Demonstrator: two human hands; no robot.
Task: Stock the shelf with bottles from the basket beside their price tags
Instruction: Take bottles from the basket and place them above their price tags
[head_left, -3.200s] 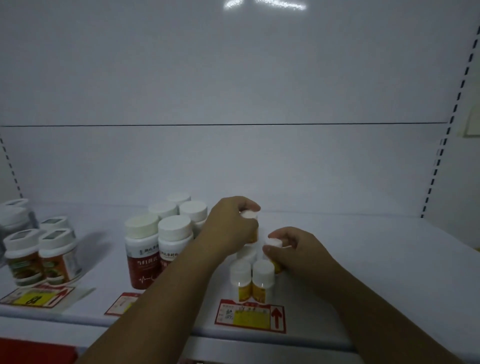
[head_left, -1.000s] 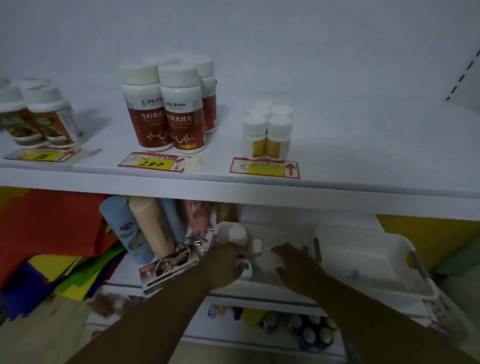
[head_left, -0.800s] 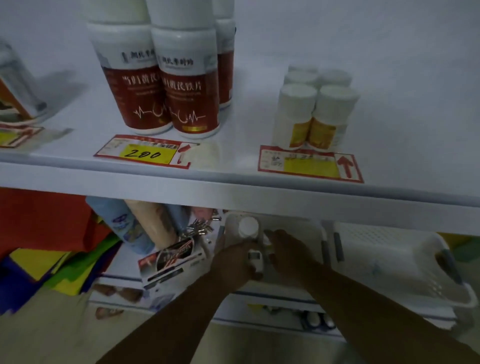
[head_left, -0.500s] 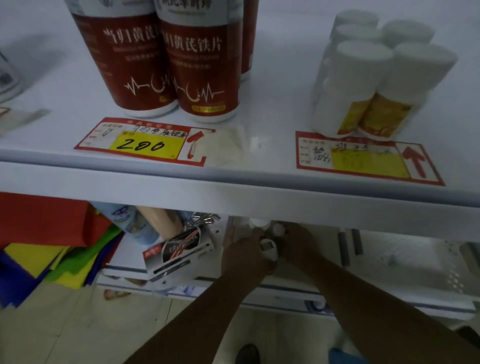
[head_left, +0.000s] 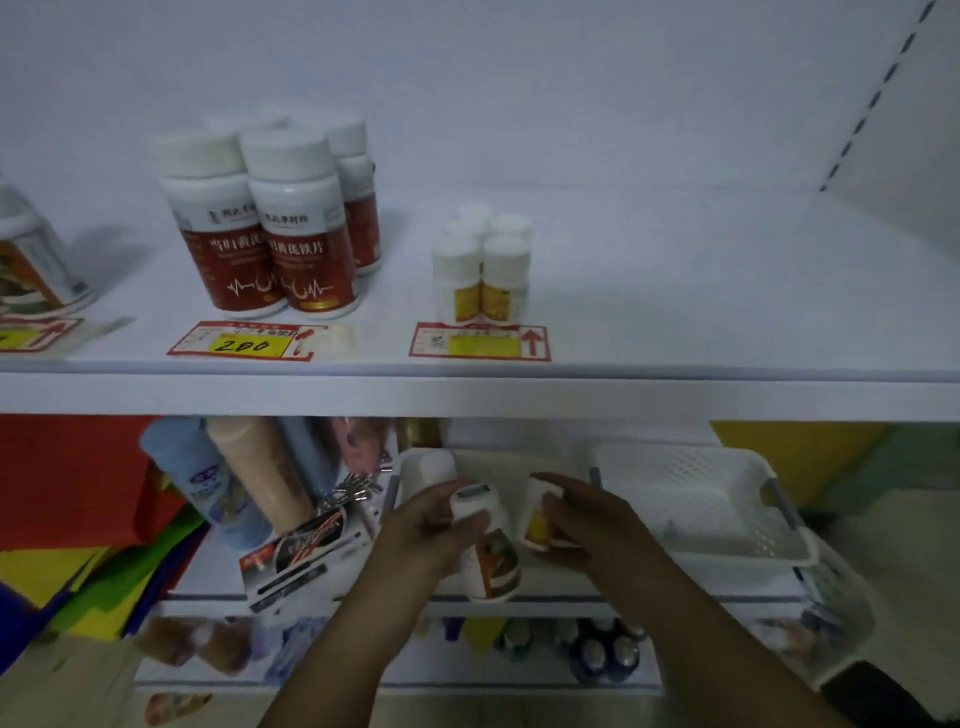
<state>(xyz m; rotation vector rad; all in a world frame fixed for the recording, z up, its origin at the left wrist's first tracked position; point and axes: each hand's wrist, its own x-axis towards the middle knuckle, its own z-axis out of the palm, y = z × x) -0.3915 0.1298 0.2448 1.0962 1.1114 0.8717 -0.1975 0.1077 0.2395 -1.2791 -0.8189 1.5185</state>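
Observation:
My left hand (head_left: 423, 538) grips a white bottle with an orange and green label (head_left: 488, 551), held just below the shelf's front edge. My right hand (head_left: 587, 525) holds a small white bottle with a yellow label (head_left: 537, 522). Both hands are over a white basket (head_left: 415, 467) that sits under the shelf. On the white shelf (head_left: 675, 312) stand several small yellow-label bottles (head_left: 480, 270) behind a red and yellow price tag (head_left: 480, 342). Tall red-label bottles (head_left: 270, 223) stand behind a tag marked 200 (head_left: 244, 340).
A second white perforated basket (head_left: 696, 499) sits to the right of my hands. At the far left of the shelf is another bottle (head_left: 26, 260) with its own tag (head_left: 31, 335). Blue and beige tubes (head_left: 228, 483), a boxed item (head_left: 296, 556) and coloured bags lie below left.
The camera has pulled back and up from the shelf. Both hands have lifted out of the basket, each now holding a bottle.

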